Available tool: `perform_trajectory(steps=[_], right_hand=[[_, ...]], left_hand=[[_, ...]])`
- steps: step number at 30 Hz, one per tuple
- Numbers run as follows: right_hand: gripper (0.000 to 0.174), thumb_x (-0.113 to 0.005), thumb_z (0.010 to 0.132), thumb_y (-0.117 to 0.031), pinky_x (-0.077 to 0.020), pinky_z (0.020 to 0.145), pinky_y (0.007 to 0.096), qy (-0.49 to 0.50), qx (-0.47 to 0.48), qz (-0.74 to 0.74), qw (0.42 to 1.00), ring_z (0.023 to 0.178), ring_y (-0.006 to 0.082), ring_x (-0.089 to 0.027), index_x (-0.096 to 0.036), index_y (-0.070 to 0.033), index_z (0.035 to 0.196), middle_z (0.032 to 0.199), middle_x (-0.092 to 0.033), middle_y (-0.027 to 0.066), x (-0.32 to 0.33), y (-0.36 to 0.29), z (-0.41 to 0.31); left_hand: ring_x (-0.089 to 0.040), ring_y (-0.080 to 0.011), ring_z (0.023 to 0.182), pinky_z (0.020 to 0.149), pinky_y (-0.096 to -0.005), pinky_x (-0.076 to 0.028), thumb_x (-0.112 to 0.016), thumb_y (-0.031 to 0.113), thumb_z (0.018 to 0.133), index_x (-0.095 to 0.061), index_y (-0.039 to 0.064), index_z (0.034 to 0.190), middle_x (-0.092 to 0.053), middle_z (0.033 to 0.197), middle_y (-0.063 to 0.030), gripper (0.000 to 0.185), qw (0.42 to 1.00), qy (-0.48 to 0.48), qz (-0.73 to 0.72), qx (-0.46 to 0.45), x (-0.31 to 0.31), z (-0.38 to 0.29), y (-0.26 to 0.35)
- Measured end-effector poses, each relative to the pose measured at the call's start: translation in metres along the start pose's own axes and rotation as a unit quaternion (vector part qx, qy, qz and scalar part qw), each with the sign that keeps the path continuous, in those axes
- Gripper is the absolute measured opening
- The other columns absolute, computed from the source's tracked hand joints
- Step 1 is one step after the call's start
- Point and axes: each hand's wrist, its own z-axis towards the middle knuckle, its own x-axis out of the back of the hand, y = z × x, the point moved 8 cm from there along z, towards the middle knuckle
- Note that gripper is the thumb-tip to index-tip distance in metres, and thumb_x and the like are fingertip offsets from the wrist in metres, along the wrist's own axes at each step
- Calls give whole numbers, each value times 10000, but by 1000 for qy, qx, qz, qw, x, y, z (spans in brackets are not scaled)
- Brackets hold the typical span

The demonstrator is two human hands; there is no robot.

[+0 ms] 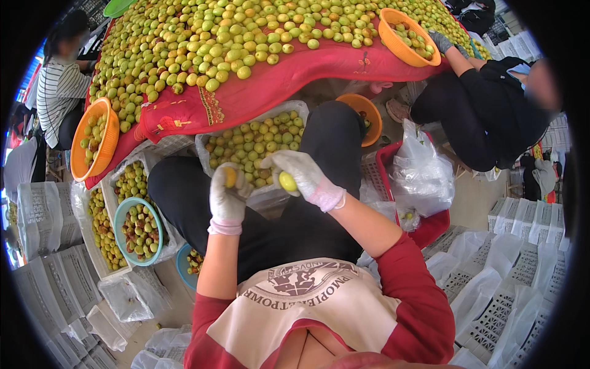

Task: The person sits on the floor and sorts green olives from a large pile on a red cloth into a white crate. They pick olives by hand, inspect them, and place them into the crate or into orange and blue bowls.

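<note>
My left hand point(227, 196), in a whitish work glove with a pink cuff, is closed around an orange-yellow jujube point(230, 177). In my right hand point(302, 177), gloved alike, a yellow-green jujube point(288, 181) shows between thumb and fingers. Both hands are over the near side of a plastic-lined crate point(203, 154) of jujubes, which stands between my knees. Beyond it, a large heap of jujubes point(203, 46) covers a sloping surface spread with a red cloth point(258, 92).
Orange baskets of fruit rest at the heap's left point(113, 133) and right point(385, 32) edges. A light-blue basin point(117, 230) sits on crates at left. Plastic bags point(421, 170) lie over a red basket point(431, 230) at right. Two people sit nearby; stacked crates point(498, 313) stand behind.
</note>
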Motion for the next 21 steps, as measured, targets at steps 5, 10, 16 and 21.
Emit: perform_trajectory(steps=[5,10,16,21], right_hand=[[261,-586,960,-292,-424,523,190,-86,31,3,996,619,51,-541,-667,-45,981,778,-611,5,-53,6,30],[277,-622,923,-263,-346,441,178,-78,-80,62,992,529,49,-471,-615,-51,1101,797,-594,-4,-32,35,28],[259,-565,870,-86,-421,463,204,-12,-94,64,993,565,94,-547,-602,-14,1116,859,-618,45,-4,60,9],[346,-522,794,-33,-526,569,265,2,-152,91,984,623,151,-607,-618,37,1118,906,-670,123,-9,84,-7]], left_hand=[[-275,-122,521,511,-281,-271,-532,418,948,-531,98,914,-321,627,13,322,987,-33,-98,-123,31,-17,102],[-311,-145,506,498,-284,-284,-502,439,951,-557,88,903,-368,609,-7,359,995,2,-74,-65,31,-23,63],[-379,-190,521,519,-305,-341,-471,395,959,-548,84,891,-442,625,-55,328,994,10,-81,69,5,-12,-13],[-460,-153,597,574,-282,-386,-440,327,1005,-548,47,931,-516,695,-59,309,988,26,122,-96,-8,-16,8]])
